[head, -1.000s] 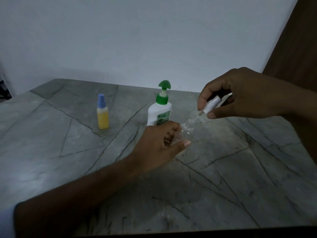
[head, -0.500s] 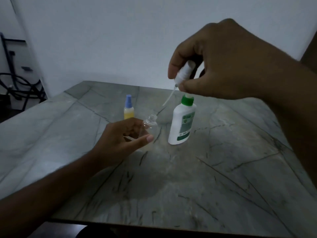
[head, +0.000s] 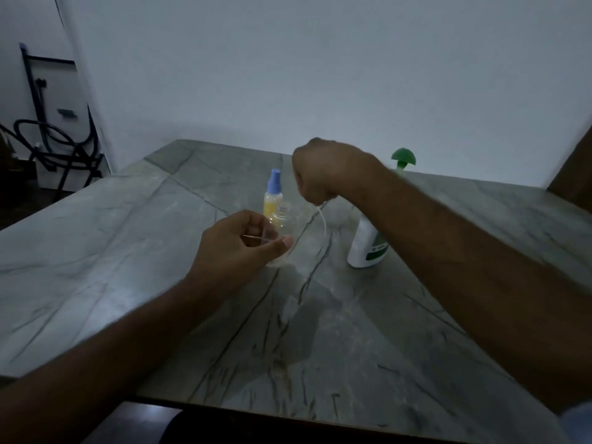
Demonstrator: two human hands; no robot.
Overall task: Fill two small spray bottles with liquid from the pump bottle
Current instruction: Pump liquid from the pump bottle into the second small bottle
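Here left hand (head: 238, 248) grips clear bottle (head: 282, 233), uncapped

Single head view, angled down over table (head: 128, 251)

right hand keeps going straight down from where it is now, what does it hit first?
Probably the bare table. The right hand holds the spray cap, its dip tube hanging between the clear bottle and the pump bottle. Depth is uncertain.
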